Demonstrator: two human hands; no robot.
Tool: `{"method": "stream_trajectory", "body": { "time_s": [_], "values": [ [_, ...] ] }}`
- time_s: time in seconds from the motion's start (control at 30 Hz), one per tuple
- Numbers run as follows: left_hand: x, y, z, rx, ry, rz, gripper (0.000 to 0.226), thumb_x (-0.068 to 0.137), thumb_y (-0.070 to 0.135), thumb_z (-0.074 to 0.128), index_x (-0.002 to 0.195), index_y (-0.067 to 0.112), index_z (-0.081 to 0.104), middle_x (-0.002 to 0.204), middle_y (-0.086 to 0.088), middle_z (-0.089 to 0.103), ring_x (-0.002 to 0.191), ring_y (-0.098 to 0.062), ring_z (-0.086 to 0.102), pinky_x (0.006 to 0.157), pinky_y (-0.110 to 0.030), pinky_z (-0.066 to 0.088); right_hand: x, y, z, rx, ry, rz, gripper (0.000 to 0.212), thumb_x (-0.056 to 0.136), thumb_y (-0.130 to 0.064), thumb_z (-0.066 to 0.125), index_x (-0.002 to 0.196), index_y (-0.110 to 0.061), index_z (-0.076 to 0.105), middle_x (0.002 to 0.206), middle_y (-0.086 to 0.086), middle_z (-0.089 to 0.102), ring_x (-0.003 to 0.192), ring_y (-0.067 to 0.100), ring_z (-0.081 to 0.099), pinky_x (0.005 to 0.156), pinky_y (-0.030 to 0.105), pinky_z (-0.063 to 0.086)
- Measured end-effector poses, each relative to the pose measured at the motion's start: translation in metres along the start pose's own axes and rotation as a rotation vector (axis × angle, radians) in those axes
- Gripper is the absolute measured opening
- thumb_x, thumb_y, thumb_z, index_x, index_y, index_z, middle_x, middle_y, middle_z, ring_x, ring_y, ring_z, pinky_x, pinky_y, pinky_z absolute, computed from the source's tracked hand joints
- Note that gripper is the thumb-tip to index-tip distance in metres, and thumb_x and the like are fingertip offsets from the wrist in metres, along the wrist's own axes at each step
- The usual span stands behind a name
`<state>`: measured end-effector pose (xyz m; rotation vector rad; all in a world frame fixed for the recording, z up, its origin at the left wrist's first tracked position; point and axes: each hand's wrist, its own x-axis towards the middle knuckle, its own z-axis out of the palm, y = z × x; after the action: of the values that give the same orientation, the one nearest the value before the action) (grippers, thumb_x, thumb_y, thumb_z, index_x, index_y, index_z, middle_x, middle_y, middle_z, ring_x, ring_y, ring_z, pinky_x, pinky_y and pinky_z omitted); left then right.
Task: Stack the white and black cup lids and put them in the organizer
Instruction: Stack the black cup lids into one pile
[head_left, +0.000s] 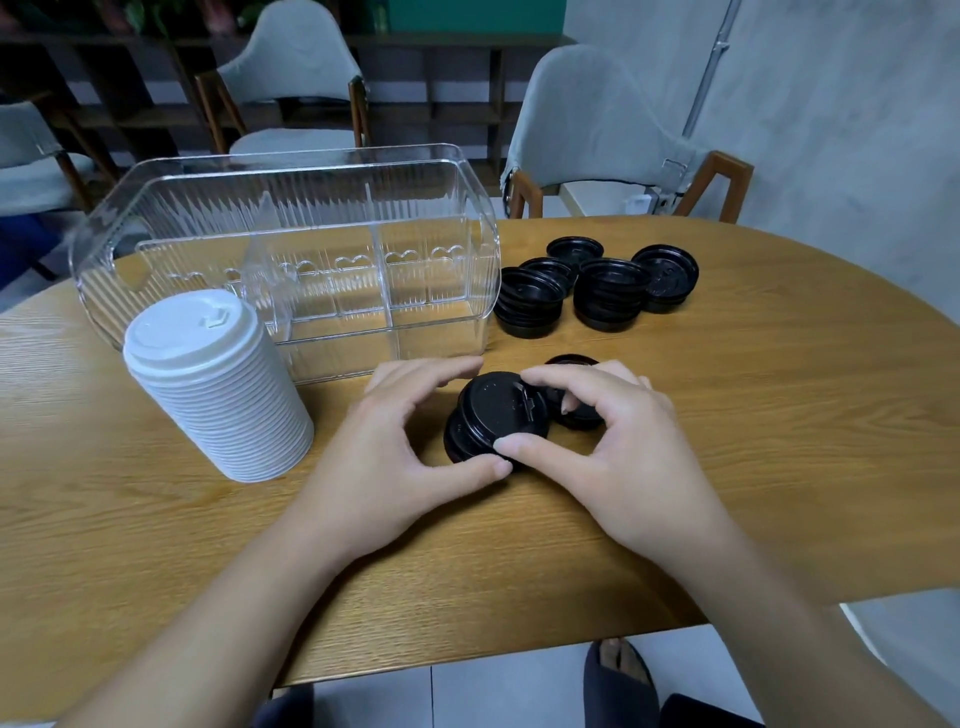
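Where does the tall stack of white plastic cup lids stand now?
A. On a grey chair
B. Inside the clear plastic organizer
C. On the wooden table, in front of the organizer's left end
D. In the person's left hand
C: the tall stack of white plastic cup lids stands on the wooden table, just in front of the clear plastic organizer, and neither hand touches it.

This looks like a coffee shop or a small café. A wooden table (727, 415) fills the middle of the frame, with many coffee cup lids: a tall stack of white lids (218, 389) at left, black lids (597, 286) at right. Grey padded chairs (587, 119) stand at the top, with dark wooden shelves (457, 78) behind them.
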<state>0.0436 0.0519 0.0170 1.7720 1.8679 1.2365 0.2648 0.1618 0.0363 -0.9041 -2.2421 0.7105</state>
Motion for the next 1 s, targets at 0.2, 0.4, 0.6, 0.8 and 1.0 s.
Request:
{"method": "stream_trajectory", "body": {
  "time_s": [0.2, 0.4, 0.6, 0.8, 1.0],
  "values": [
    [0.000, -0.005, 0.004, 0.128, -0.035, -0.095, 0.102, 0.063, 0.080, 0.091, 0.154, 0.043, 0.062, 0.136, 0.044, 0.056, 0.145, 0.000, 0.048, 0.122, -0.031, 0.043, 0.003, 0.003, 0.017, -0.141, 0.008, -0.091, 0.055, 0.087, -0.072, 0.071, 0.126, -0.035, 0.078, 0.125, -0.028, 0.071, 0.118, 0.003, 0.052, 0.106, 0.038, 0.038],
    [0.000, -0.007, 0.005, 0.194, -0.082, -0.108, 0.107, 0.066, 0.088, 0.084, 0.158, 0.039, 0.058, 0.144, 0.030, 0.059, 0.143, 0.001, 0.046, 0.122, -0.035, 0.044, 0.004, 0.006, 0.023, -0.160, -0.059, -0.113, 0.055, 0.088, -0.070, 0.071, 0.131, -0.036, 0.076, 0.132, -0.026, 0.071, 0.119, 0.006, 0.052, 0.106, 0.027, 0.028],
    [0.001, -0.006, 0.006, 0.243, -0.097, -0.090, 0.102, 0.068, 0.086, 0.080, 0.156, 0.037, 0.061, 0.140, 0.028, 0.062, 0.136, 0.000, 0.049, 0.119, -0.031, 0.044, 0.004, 0.005, 0.024, -0.159, -0.076, -0.118, 0.052, 0.088, -0.065, 0.077, 0.134, -0.039, 0.075, 0.134, -0.028, 0.069, 0.119, 0.009, 0.053, 0.108, 0.032, 0.030],
    [0.002, -0.008, 0.008, 0.231, -0.110, -0.076, 0.100, 0.071, 0.086, 0.077, 0.156, 0.037, 0.061, 0.146, 0.029, 0.051, 0.143, 0.003, 0.041, 0.116, -0.012, 0.031, 0.006, 0.002, 0.023, -0.165, -0.112, -0.089, 0.053, 0.089, -0.064, 0.078, 0.136, -0.039, 0.075, 0.137, -0.030, 0.067, 0.120, 0.010, 0.051, 0.111, 0.035, 0.028],
    [0.002, -0.009, 0.007, 0.219, -0.117, -0.089, 0.096, 0.073, 0.085, 0.078, 0.156, 0.039, 0.062, 0.132, 0.030, 0.059, 0.134, 0.001, 0.046, 0.117, -0.026, 0.042, 0.007, 0.002, 0.017, -0.164, -0.128, -0.071, 0.049, 0.096, -0.061, 0.072, 0.140, -0.041, 0.073, 0.141, -0.031, 0.065, 0.120, 0.004, 0.047, 0.113, 0.035, 0.029]
  ]
}}
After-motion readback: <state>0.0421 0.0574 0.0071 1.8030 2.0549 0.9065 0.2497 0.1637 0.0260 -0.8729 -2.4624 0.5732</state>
